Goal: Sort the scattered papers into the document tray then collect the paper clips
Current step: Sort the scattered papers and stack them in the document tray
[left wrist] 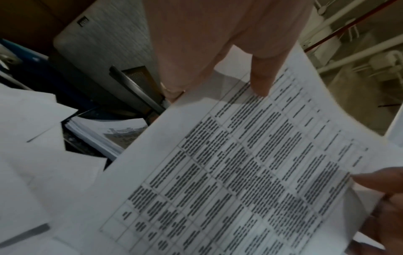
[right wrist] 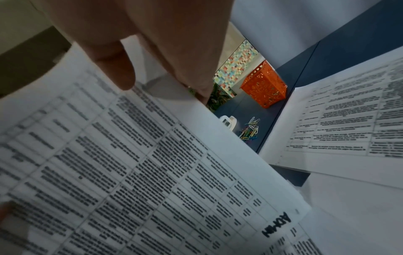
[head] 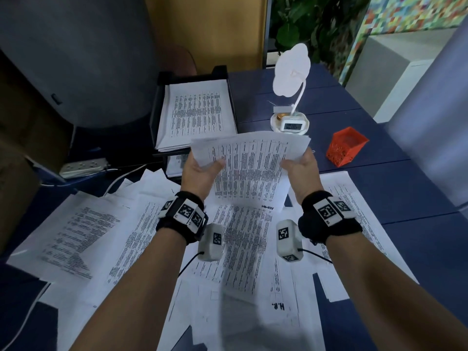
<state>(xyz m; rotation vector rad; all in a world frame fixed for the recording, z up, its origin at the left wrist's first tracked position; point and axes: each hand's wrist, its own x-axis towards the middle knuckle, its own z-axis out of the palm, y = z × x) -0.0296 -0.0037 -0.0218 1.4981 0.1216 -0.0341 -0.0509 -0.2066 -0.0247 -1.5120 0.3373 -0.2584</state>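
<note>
Both hands hold a printed sheet [head: 250, 168] up above the desk, just in front of the black document tray [head: 220, 72]. My left hand [head: 202, 171] pinches its left edge, thumb on top. My right hand [head: 301, 168] pinches its right edge the same way. The left wrist view shows the sheet [left wrist: 250, 163] under my thumb [left wrist: 261, 82]; the right wrist view shows the sheet [right wrist: 130, 163] too. A stack of papers [head: 200, 112] lies in the tray's top level. Many scattered papers [head: 106, 231] cover the near desk. A heap of coloured paper clips [right wrist: 250, 129] lies behind the held sheet.
An orange perforated box [head: 347, 145] stands at the right on the dark blue desk [head: 405, 188]. A white lamp with a small clock base [head: 290, 122] stands behind the sheet. A power strip [head: 83, 167] and cable lie at the left, below a grey chair back [head: 76, 59].
</note>
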